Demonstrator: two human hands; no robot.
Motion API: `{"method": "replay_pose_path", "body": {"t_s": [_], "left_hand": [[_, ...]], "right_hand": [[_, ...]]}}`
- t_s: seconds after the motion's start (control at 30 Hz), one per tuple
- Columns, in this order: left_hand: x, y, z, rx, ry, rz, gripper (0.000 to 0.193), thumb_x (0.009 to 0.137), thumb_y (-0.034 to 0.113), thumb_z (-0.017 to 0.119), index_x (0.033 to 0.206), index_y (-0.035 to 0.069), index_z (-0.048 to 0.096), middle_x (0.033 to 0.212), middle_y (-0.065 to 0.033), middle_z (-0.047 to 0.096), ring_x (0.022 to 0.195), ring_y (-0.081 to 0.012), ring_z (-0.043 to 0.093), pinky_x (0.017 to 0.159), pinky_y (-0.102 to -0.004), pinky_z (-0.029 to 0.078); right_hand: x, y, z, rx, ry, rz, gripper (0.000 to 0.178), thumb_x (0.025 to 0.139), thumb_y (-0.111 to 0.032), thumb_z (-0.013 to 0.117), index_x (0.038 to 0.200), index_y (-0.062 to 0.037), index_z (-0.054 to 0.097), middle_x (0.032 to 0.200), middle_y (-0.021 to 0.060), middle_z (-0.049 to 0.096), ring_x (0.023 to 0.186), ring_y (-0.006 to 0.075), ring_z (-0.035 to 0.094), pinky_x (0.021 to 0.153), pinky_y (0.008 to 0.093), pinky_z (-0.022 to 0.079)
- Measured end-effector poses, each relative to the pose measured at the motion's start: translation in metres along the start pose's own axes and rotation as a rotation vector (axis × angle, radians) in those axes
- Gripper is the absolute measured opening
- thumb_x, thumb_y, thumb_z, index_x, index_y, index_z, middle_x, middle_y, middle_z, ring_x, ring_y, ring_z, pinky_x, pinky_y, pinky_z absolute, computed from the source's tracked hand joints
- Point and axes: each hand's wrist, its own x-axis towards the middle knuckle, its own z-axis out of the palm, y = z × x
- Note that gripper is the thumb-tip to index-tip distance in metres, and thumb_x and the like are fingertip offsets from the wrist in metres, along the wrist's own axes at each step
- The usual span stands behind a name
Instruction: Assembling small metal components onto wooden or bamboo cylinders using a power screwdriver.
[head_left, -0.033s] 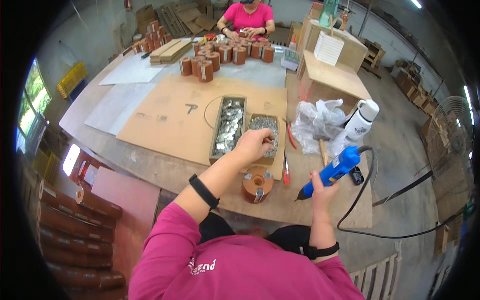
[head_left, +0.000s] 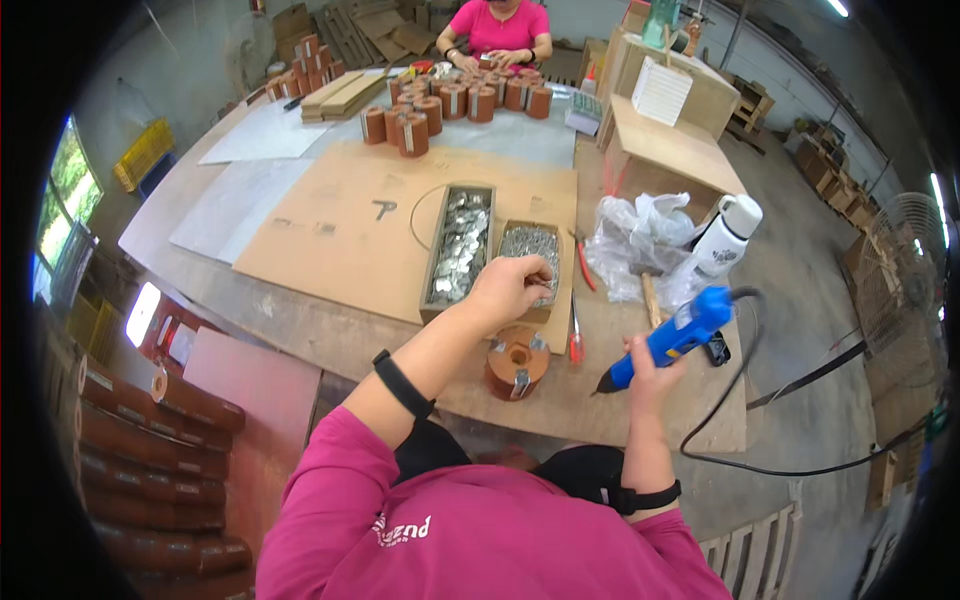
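Note:
My left hand (head_left: 515,284) reaches over a small cardboard box (head_left: 547,312) of small metal screws or nails, with thumb and fingers pinched together. Whatever lies between those fingertips is too small to make out. Wrapped in my right hand (head_left: 652,375) is a blue electric screwdriver (head_left: 680,335), its dark tip pointing down and left above the table edge. Between my hands a reddish-brown cylinder (head_left: 508,381) stands upright, with a central hole and metal clips on its rim. Left of the screw box sits a long tray (head_left: 431,290) of shiny metal clips.
Red-handled pliers (head_left: 585,268), a screwdriver (head_left: 575,345), a hammer (head_left: 650,300), a plastic bag (head_left: 640,240) and a white bottle (head_left: 722,240) lie to the right. Across the table another person (head_left: 500,30) works behind several brown cylinders (head_left: 411,135). A black cord (head_left: 735,385) trails rightward.

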Motion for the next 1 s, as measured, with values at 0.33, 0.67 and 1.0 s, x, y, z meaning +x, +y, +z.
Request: {"method": "replay_pose_path", "body": {"t_s": [0.33,0.67,1.0], "left_hand": [[-0.089,0.023,-0.007,-0.391,0.004,-0.050,0.010,0.067,0.002,0.068,0.076,0.001,0.063,0.078,-0.0053,0.062,0.074,-0.0111,0.057,0.069,-0.0242,0.044],[-0.113,0.024,-0.009,-0.469,0.031,-0.028,0.010,0.065,0.002,0.069,0.072,0.001,0.061,0.074,-0.0065,0.060,0.070,-0.0145,0.057,0.065,-0.0253,0.044],[-0.105,0.019,-0.004,-0.288,0.008,0.017,0.013,0.063,0.003,0.070,0.073,0.001,0.061,0.070,-0.0068,0.059,0.071,-0.0180,0.055,0.065,-0.0272,0.044]], "right_hand": [[0.013,-0.114,0.036,0.749,-0.397,-0.260,0.043,0.082,-0.021,0.042,0.119,-0.0022,0.031,0.077,0.0088,0.047,0.070,0.0172,0.048,0.075,0.0436,0.048],[-0.012,-0.107,0.057,0.673,-0.421,-0.208,0.051,0.077,-0.012,0.046,0.120,-0.0002,0.023,0.073,0.0116,0.048,0.065,0.0196,0.051,0.070,0.0446,0.050],[-0.010,-0.108,0.076,0.498,-0.656,-0.242,0.053,0.077,-0.013,0.049,0.123,-0.0012,0.025,0.076,0.0101,0.048,0.067,0.0186,0.051,0.077,0.0461,0.047]]}}
